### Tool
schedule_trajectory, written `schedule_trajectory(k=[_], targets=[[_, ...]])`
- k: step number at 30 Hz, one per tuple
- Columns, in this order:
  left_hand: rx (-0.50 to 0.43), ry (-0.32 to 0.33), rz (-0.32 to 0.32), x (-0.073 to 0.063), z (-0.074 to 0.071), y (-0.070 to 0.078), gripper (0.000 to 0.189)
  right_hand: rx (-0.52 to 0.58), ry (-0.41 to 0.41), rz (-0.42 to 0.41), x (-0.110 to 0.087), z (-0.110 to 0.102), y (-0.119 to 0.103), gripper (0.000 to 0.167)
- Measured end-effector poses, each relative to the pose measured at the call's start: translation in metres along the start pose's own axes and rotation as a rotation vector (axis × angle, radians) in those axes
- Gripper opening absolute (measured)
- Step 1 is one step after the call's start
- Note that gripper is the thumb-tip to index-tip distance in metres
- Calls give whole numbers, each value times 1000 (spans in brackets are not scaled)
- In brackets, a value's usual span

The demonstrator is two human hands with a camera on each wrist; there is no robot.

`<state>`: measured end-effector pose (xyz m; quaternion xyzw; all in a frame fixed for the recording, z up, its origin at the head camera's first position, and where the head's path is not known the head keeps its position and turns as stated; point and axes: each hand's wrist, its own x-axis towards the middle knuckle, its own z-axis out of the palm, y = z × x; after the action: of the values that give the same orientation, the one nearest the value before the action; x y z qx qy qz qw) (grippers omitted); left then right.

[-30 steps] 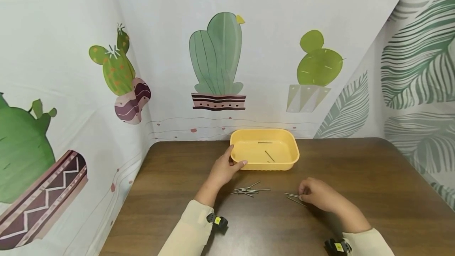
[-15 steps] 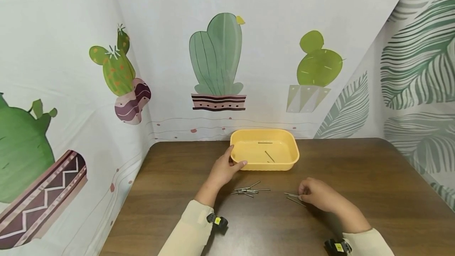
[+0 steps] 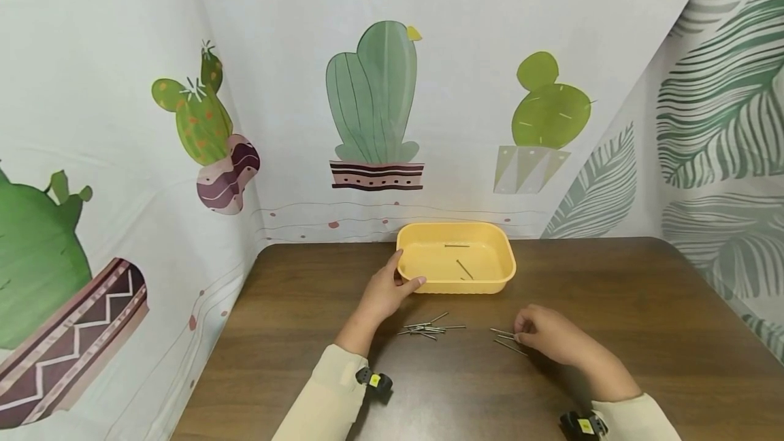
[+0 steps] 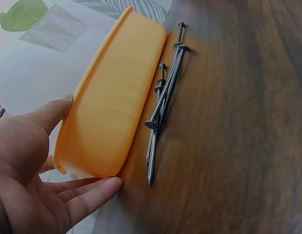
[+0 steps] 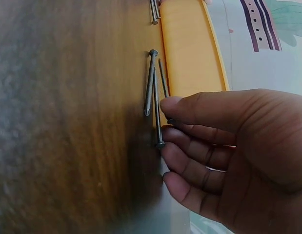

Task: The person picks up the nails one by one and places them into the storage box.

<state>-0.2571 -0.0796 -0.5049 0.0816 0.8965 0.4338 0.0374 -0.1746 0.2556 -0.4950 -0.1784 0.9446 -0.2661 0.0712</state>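
A yellow plastic tray (image 3: 456, 287) stands at the back of the table, with a few nails lying inside. My left hand (image 3: 381, 295) holds its near left corner, the thumb on the rim and fingers along the side. Right of the tray's front, my right hand (image 3: 551, 333) pinches a nail (image 5: 164, 78) near its head between thumb and index finger. Two more nails lie right beside that hand, one nail (image 5: 150, 85) with its head pointing away and another nail (image 5: 157, 107) with its head close to the curled fingers.
A loose pile of several nails (image 3: 429, 329) lies on the brown wooden table (image 3: 441, 393) in front of the tray, between the hands. Behind the table's back edge hangs a white cloth (image 3: 459, 121) printed with cacti and leaves.
The pinched nail's tip has shifted slightly toward the back, away from the other nails by the right hand. The left hand and the tray have stayed in place.
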Motion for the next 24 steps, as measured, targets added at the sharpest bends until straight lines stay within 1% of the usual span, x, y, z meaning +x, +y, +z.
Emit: schedule_trajectory(k=[9,17,19,22,24], targets=[[-4,-2,-2,-1,-1,2,93,-3,103,-13,3,-2,2,12],[-3,-3,-4,-1,-1,1,93,-7,148,-16,6,-3,3,9],[-4,-3,-6,-1,-1,1,93,-13,182,-29,7,-3,4,8],[-4,-3,-9,-1,-1,1,92,-12,260,-58,9,-2,4,9],[-5,-1,-5,-1,-1,1,92,7,312,-71,11,-1,3,10]])
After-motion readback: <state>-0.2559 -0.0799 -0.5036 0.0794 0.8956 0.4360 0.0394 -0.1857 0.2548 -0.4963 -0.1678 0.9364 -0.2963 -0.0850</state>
